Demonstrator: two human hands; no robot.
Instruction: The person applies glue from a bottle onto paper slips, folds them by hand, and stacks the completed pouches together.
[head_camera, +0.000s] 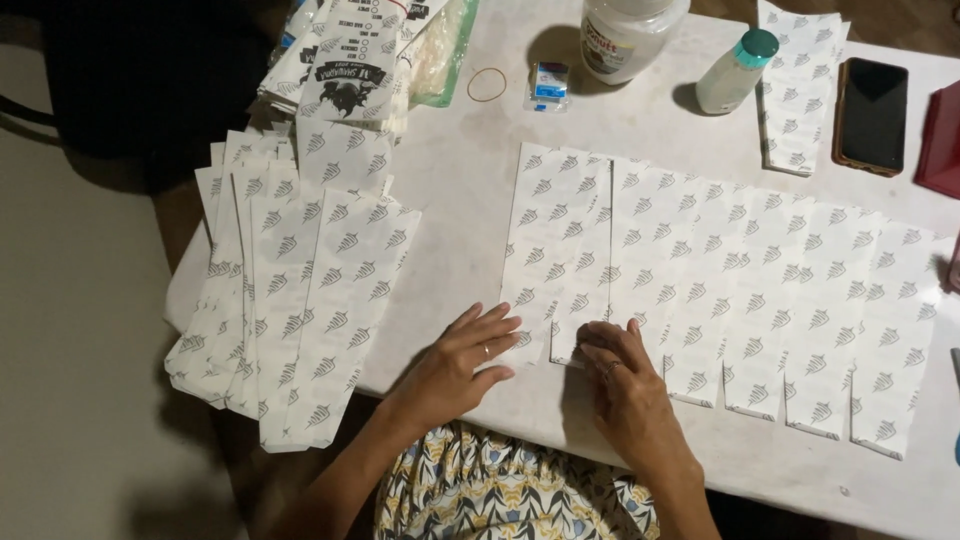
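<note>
Several long white paper strips (720, 270) printed with small grey emblems lie side by side in an overlapping row across the white table (460, 190). My left hand (460, 362) rests flat on the table, fingers spread, its fingertips touching the lower end of the leftmost strip. My right hand (625, 385) has its fingers curled and its fingertips pressing on the bottom edge of a strip (572, 300) next to it. Neither hand grips anything.
A fanned stack of the same strips (300, 290) overhangs the table's left edge. At the back stand a printed bag pile (350, 70), a rubber band (487, 84), a white jar (625, 40), a teal-capped bottle (735, 70), another strip stack (800, 90) and a phone (871, 115).
</note>
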